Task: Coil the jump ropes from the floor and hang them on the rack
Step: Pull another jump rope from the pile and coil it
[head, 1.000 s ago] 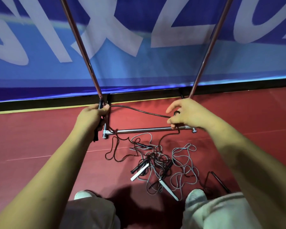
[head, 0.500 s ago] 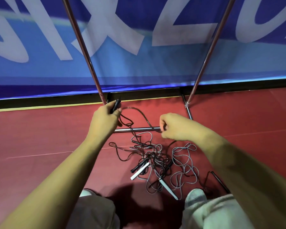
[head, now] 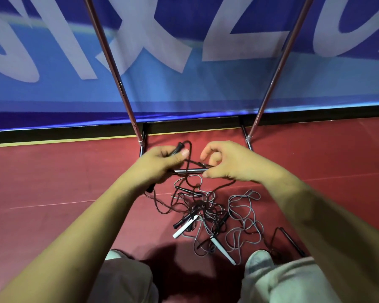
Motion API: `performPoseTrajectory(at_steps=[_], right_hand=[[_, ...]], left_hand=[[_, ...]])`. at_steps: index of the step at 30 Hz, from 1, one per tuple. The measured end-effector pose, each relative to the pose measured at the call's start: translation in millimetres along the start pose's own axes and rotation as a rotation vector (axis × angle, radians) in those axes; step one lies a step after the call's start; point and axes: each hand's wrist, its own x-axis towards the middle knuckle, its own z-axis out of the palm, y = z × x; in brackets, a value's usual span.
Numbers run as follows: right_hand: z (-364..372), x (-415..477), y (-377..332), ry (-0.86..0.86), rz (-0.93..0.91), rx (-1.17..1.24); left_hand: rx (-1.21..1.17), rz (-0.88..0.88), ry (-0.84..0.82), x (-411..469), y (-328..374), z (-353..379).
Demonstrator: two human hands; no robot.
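I see my left hand (head: 162, 161) gripping the handle (head: 177, 149) of one black rope (head: 191, 149) and my right hand (head: 230, 164) pinching that rope just beside, so coiling seems barely begun; the tangle (head: 202, 209) lies on the floor (head: 53, 182) below both hands, none on the rack's (head: 116, 68) visible poles.
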Motion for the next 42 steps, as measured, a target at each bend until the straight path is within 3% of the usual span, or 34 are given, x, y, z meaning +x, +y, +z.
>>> performPoseTrajectory(at_steps=[4,7,9,11,13,16,19,22,26,31,35,37,39,42], right_hand=[[-19.4,4.7,8.3,0.27,0.098,0.165],[-27.5,5.3,15.1,0.37,0.117,0.201],[-25.2,5.1,16.5,0.331,0.106,0.119],[-19.4,4.6,13.2,0.261,0.091,0.151],[-12.2,3.5,7.4,0.174,0.073,0.134],[0.9,1.4,-2.6,0.064,-0.012,0.06],[3.2,2.6,-6.4,0.069,-0.071,0.1],[-1.5,1.6,-6.0,0.075,-0.071,0.09],[4.9,0.6,1.7,-0.069,-0.057,-0.08],[-6.5,8.8,27.5,0.055,-0.005,-0.34],[-6.0,8.0,42.3,0.098,0.074,-0.42],[-3.9,10.6,38.2,0.134,0.04,-0.322],[-5.3,11.7,28.6,0.206,-0.011,-0.132],[-9.8,10.9,14.3,0.37,-0.079,-0.011]], left_hand=[[-0.304,-0.006,0.307,8.1,0.9,-33.1],[-0.279,-0.043,0.395,9.6,-9.1,-47.7],[-0.079,-0.055,0.421,8.5,-15.2,-47.4],[0.288,-0.024,0.472,4.7,-16.2,-44.7],[0.354,0.043,0.413,3.2,-13.7,-36.3],[0.103,0.09,0.149,-3.5,-3.7,-7.6],[0.087,0.084,-0.055,-6.6,-2.3,9.9],[0.071,0.061,-0.142,-4.9,-1.0,6.2],[-0.179,0.088,-0.084,-3.1,4.2,-6.2],[-0.615,0.159,0.053,-6.2,9.3,-39.2],[-0.698,0.124,0.111,-6.1,7.0,-44.8],[-0.518,0.115,0.257,-3.0,4.1,-42.3],[-0.13,0.117,0.4,-2.7,4.8,-39.1],[0.07,0.106,0.398,-2.4,2.5,-30.2]])
